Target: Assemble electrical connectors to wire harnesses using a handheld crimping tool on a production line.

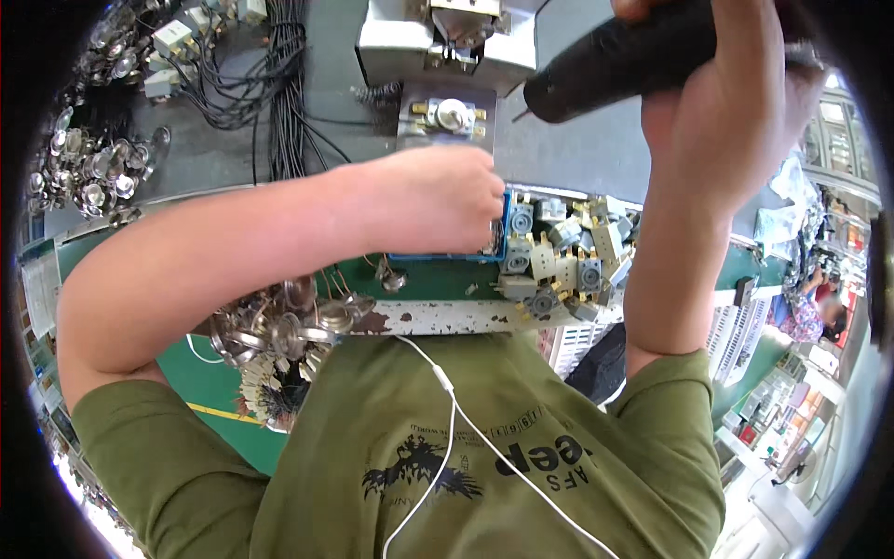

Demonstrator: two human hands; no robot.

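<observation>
Black power screwdriver (624, 61) is up around 1 o'clock, gripped in the right hand (726, 121). Left hand (442, 198)'s curled over a blue tray (506, 231) toward 12, can't tell if it's pinching anything.

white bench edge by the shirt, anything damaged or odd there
Yes: the white bench edge looks chipped, with brown patches breaking up its paint, the largest toward the person's left.
</observation>
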